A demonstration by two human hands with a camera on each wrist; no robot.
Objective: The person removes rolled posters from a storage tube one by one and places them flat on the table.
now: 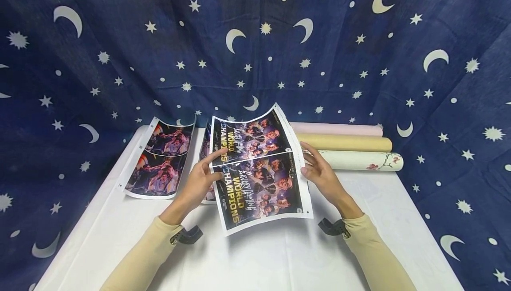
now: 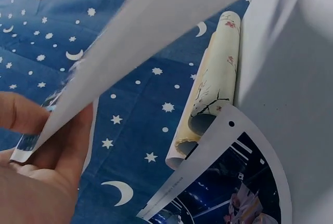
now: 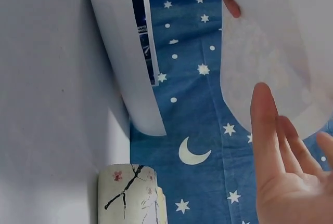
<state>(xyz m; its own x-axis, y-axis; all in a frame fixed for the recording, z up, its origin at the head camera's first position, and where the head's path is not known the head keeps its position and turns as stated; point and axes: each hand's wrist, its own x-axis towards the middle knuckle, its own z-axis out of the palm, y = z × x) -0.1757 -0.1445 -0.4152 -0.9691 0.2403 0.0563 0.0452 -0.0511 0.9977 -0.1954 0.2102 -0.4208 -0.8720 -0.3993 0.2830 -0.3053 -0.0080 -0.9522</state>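
Note:
A printed poster sheet [image 1: 259, 180], with two stacked pictures and the words "WORLD CHAMPIONS", is held up above the white table, bowed and tilted. My left hand [image 1: 199, 182] pinches its left edge, the thumb on the printed face and fingers behind, as the left wrist view [image 2: 47, 156] also shows. At the right edge, my right hand [image 1: 323, 178] touches the sheet with straight, spread fingers. The right wrist view shows those fingers [image 3: 268, 125] against the white back of the sheet [image 3: 270, 52].
Another curled poster sheet [image 1: 165, 162] lies at the left of the table [image 1: 263, 255]. One more print [image 1: 205, 149] is partly hidden behind the held sheet. Pink [image 1: 339, 128], yellow [image 1: 351, 143] and flowered [image 1: 359, 160] rolls lie at the back right, before a starry blue cloth [image 1: 255, 60].

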